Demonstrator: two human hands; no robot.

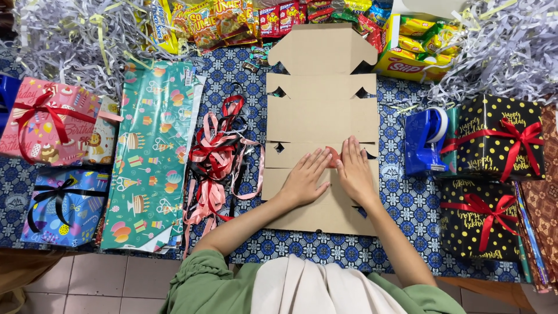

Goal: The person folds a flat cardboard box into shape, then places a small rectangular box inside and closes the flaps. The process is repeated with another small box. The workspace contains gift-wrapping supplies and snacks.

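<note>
Table [407,209] carries a blue patterned cloth and is crowded on all sides. Shredded paper [70,35] is heaped at the far left corner, with a second heap at the far right. A flat, unfolded cardboard box [322,104] lies in the centre, running from the snack packets [232,20] at the far edge down to the near edge. Left of it lies teal gift wrap [151,157], printed with cakes and presents. Between wrap and box sits a tangle of red, pink and black ribbons [218,157].

Wrapped gifts flank the work: a pink gift [49,122] with a red bow and a blue gift [64,206] with a dark bow on the left; two black dotted gifts [500,145] with red bows on the right. A blue tape dispenser [425,141] stands just right of the box.

Both hands rest flat on the lower middle of the box, palms down. Left hand [305,180]: fingers extended, close together, gripping nothing. Right hand [354,171]: fingers extended, held together, pressing on the cardboard. A small red piece [333,156] shows between the fingertips of both hands; what it is cannot be told
</note>
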